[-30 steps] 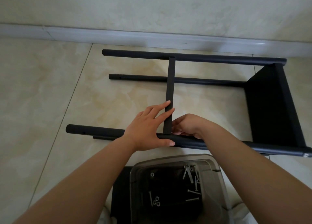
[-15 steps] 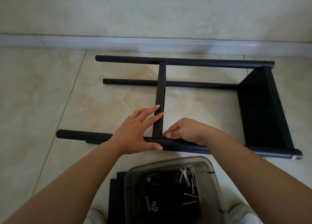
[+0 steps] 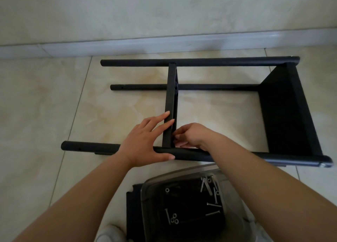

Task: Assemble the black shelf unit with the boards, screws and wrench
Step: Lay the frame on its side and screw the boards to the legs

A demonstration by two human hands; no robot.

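Left hand [image 3: 144, 143] first: I've got it spread flat, fingers straight and laid against the left face of the upright middle board [image 3: 170, 105], thumb stretched along the top of the near pole [image 3: 237, 155], so it presses and steadies rather than clutches. Over to my right hand [image 3: 191, 137], which is curled in tight at the corner where that board meets the near pole, fingertips bunched together as if pinching something small; what sits between them I cannot tell, it's hidden by the knuckles. Now the shelf unit itself lies on its side on the pale tiled floor [image 3: 45, 105], close to the skirting of the wall. I count three black poles running left to right: the far pole [image 3: 218, 61], a lower one [image 3: 209, 87] resting on the tiles behind the board, and the near one under my thumb. At the right end an end board [image 3: 284, 114] stands between the poles, joined to them. Down by my forearms there's a clear plastic tub [image 3: 235, 212] resting on top of another black board [image 3: 133, 214]. Inside it, loose screws [image 3: 213, 204] lie along the right side, and a few small washers [image 3: 174, 219] cluster beside one more screw at the lower left
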